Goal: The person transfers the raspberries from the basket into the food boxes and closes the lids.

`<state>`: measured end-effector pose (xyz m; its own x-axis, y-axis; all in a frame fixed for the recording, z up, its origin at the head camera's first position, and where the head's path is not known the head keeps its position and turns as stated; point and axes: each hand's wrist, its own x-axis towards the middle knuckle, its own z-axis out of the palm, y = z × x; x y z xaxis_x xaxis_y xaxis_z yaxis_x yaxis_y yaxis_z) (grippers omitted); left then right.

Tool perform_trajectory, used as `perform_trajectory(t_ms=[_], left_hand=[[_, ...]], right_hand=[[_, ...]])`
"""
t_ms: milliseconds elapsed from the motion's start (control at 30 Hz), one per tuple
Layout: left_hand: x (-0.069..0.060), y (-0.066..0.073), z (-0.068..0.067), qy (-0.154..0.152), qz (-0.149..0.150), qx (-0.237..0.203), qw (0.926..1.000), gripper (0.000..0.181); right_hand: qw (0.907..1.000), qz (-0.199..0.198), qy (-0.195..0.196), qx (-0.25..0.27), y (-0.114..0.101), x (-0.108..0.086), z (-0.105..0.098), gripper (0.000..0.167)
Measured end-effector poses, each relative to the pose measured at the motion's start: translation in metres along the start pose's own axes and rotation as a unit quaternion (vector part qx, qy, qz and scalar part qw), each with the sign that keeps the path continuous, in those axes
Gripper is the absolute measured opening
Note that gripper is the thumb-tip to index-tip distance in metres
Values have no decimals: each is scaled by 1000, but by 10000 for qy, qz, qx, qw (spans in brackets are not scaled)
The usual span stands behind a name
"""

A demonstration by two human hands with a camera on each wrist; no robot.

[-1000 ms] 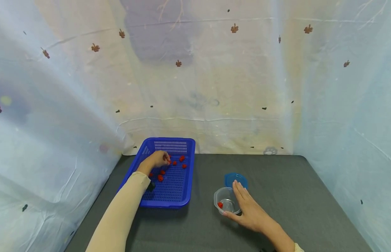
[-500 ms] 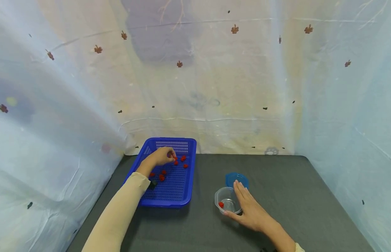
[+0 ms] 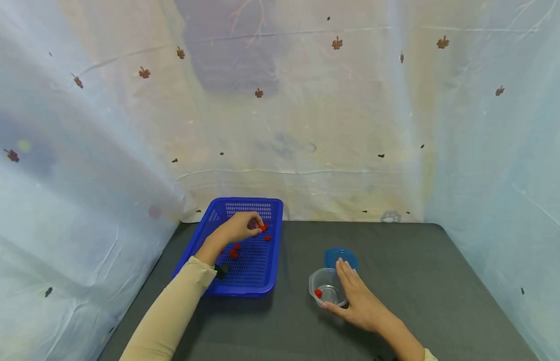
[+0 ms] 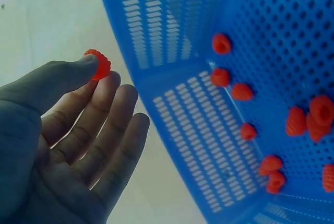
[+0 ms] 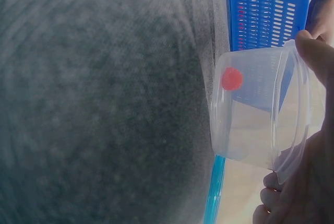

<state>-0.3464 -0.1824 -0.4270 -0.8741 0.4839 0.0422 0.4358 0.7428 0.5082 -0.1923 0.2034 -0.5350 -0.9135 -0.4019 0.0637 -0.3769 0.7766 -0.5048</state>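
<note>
My left hand [image 3: 243,226] is over the far part of a blue plastic basket [image 3: 264,290]. Between thumb and fingertip it pinches a red raspberry [image 4: 103,66], plain in the left wrist view; the other fingers are loosely extended. More raspberries [image 4: 296,121] lie scattered in the basket. My right hand [image 3: 363,306] rests against the rim of a clear plastic container [image 3: 317,280], thumb on the near side and straight fingers on the far side. One raspberry [image 5: 232,79] sits inside the container at its bottom.
A blue lid [image 3: 340,257] lies on the dark grey table [image 3: 397,260] just behind the container. Pale patterned curtains [image 3: 307,125] hang behind the table and on both sides. The basket's raised walls surround the raspberries.
My left hand has moved to the right across the basket's far part, and now pinches a raspberry. My right hand and the container have stayed in place.
</note>
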Motion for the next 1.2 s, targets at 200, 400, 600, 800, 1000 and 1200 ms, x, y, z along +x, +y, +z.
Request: perform_trajectory(t_ms=[200,400,600,800,1000,1200], left_hand=[[-5,11,8,65,209,-92,9997,9],[-14,29,14,57,503,-151,9986,11],[-22,51,20,-47,710,-180,9973,11],[-29,68,28,-153,776,-88,9968,12],[-35,87,37,-249,920,-125,9954,12],[-39,102,49,-214,1043,12,9943,12]], right_hand=[[10000,-31,46,10,1,0,1,117],[9999,-61,103,-12,2,-1,2,117],[9999,-63,135,33,1,-1,1,117],[10000,-18,74,64,-1,0,1,116],[9999,9,48,102,-1,1,2,116],[10000,28,40,75,0,1,2,117]])
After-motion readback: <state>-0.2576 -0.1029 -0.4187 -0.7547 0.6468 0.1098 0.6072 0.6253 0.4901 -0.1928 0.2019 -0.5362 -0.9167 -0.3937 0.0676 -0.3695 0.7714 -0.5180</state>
